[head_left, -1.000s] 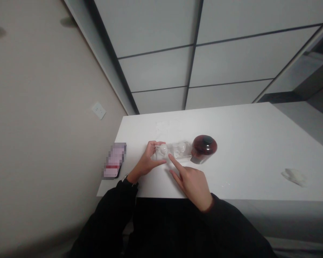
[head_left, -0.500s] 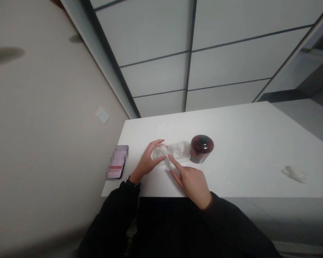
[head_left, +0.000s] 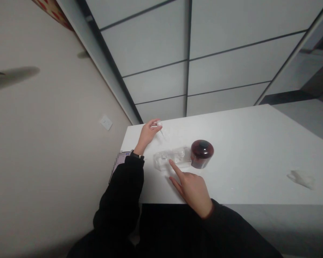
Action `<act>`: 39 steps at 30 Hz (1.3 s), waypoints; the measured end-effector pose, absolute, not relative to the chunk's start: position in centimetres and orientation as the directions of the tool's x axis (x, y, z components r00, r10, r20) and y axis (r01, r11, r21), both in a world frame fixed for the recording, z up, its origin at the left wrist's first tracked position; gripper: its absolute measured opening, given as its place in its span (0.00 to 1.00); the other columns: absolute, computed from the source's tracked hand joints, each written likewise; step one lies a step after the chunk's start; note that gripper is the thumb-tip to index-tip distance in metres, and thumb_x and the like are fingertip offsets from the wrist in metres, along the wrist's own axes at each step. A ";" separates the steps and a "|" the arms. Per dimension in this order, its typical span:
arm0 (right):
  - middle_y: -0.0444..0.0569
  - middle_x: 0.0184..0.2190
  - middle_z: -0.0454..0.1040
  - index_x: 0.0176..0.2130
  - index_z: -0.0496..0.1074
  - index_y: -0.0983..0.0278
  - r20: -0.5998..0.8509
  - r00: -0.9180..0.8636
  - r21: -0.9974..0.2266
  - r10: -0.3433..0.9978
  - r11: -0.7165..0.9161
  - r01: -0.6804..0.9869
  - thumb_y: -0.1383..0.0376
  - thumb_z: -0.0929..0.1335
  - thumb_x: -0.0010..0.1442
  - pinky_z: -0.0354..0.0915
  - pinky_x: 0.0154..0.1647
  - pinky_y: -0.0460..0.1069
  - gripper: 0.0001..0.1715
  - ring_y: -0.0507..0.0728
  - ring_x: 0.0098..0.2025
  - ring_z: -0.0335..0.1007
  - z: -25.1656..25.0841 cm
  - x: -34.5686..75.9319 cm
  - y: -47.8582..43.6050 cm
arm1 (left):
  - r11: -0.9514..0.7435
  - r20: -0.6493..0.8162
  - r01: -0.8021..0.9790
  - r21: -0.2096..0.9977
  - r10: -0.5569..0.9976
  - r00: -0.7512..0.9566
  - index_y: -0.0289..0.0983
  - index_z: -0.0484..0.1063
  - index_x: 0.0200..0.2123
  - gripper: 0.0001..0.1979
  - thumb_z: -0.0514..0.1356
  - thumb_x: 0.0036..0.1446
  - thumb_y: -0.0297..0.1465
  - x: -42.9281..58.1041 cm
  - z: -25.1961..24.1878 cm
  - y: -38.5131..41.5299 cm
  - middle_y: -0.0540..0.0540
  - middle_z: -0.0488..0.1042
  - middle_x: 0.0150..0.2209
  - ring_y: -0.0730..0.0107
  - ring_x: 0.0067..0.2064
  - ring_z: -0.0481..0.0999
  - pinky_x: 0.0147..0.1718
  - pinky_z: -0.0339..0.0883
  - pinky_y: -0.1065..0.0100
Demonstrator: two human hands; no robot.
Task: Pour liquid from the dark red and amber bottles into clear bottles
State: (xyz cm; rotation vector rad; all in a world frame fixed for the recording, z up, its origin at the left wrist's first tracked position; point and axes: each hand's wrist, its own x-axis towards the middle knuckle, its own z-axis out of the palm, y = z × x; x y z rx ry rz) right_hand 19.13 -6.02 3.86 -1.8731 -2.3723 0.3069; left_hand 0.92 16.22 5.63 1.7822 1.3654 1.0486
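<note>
Over the counter [head_left: 247, 154], left fingers [head_left: 151, 123] are pinching a white-topped piece [head_left: 159, 123]; right fingers [head_left: 177, 170], loosely parted, are touching a clear container [head_left: 181, 154].

Count: two grips, my left grip [head_left: 148, 133] and my right grip [head_left: 194, 187]. One small white piece [head_left: 159, 123] in the left. Clear plastic [head_left: 179, 157], two sections in line; I can't tell if one box or two. One dark red jar [head_left: 202, 154], one phone [head_left: 121, 158], one crumpled tissue [head_left: 302, 178], one watch [head_left: 136, 155]. One desk [head_left: 239, 143], one wall socket [head_left: 106, 122].
</note>
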 end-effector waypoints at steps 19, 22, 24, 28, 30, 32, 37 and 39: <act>0.43 0.26 0.81 0.71 0.67 0.64 0.425 -0.191 -0.360 0.885 0.359 0.861 0.58 0.64 0.76 0.58 0.28 0.48 0.30 0.53 0.24 0.75 1.0 21.4 -6.8 | -0.507 0.105 0.406 0.760 0.713 0.693 0.45 0.69 0.67 0.36 0.71 0.60 0.47 1.8 6.4 9.9 0.39 0.71 0.69 0.50 0.68 0.71 0.70 0.60 0.48; 0.44 0.25 0.81 0.68 0.71 0.64 0.434 -0.090 -0.349 0.896 0.260 0.900 0.57 0.64 0.76 0.56 0.26 0.48 0.28 0.54 0.22 0.75 0.2 22.6 -6.9 | -0.527 0.032 0.436 0.729 0.663 0.748 0.43 0.64 0.71 0.47 0.75 0.53 0.49 2.4 6.8 7.4 0.37 0.67 0.72 0.47 0.73 0.66 0.73 0.55 0.46; 0.45 0.25 0.82 0.69 0.70 0.62 0.387 -0.069 -0.333 0.920 0.209 0.919 0.56 0.65 0.75 0.55 0.26 0.48 0.28 0.54 0.22 0.75 -0.1 22.9 -6.8 | -0.533 0.030 0.424 0.732 0.647 0.761 0.44 0.58 0.74 0.49 0.75 0.55 0.48 2.9 6.5 6.7 0.38 0.66 0.72 0.48 0.73 0.65 0.73 0.55 0.46; 0.46 0.27 0.83 0.71 0.67 0.59 0.286 -0.068 -0.295 0.956 0.155 0.943 0.57 0.66 0.74 0.56 0.25 0.48 0.31 0.55 0.24 0.78 0.2 22.8 -6.7 | -0.577 0.099 0.426 0.697 0.666 0.739 0.47 0.58 0.74 0.44 0.72 0.60 0.46 3.5 5.9 6.3 0.39 0.66 0.73 0.47 0.73 0.66 0.72 0.57 0.44; 0.46 0.28 0.84 0.71 0.67 0.58 0.251 -0.068 -0.285 0.966 0.141 0.948 0.57 0.65 0.74 0.58 0.26 0.48 0.30 0.56 0.25 0.79 0.7 22.6 -6.7 | -0.607 0.122 0.433 0.667 0.662 0.740 0.47 0.59 0.74 0.43 0.71 0.61 0.45 3.6 5.7 6.3 0.38 0.67 0.71 0.46 0.71 0.68 0.71 0.59 0.43; 0.47 0.29 0.84 0.71 0.68 0.58 0.224 -0.069 -0.279 0.972 0.132 0.951 0.57 0.65 0.74 0.59 0.27 0.48 0.30 0.56 0.26 0.80 1.1 22.5 -6.7 | -0.629 0.134 0.421 0.654 0.644 0.753 0.48 0.59 0.73 0.42 0.71 0.61 0.45 3.6 5.5 6.3 0.39 0.67 0.71 0.47 0.71 0.68 0.70 0.60 0.43; 0.47 0.30 0.85 0.72 0.66 0.58 0.173 -0.063 -0.254 0.983 0.107 0.961 0.57 0.65 0.74 0.59 0.26 0.48 0.31 0.57 0.28 0.81 1.8 22.4 -6.7 | -0.591 0.142 0.458 0.664 0.701 0.699 0.48 0.63 0.71 0.36 0.70 0.63 0.42 3.6 5.2 5.9 0.44 0.80 0.54 0.52 0.58 0.79 0.62 0.70 0.50; 0.47 0.31 0.85 0.72 0.65 0.58 0.156 -0.068 -0.246 0.985 0.106 0.964 0.57 0.65 0.74 0.59 0.26 0.48 0.31 0.57 0.29 0.82 1.9 22.4 -6.7 | -0.588 0.155 0.471 0.658 0.718 0.679 0.47 0.64 0.69 0.34 0.69 0.63 0.41 3.5 5.1 5.7 0.45 0.79 0.51 0.54 0.54 0.80 0.58 0.72 0.52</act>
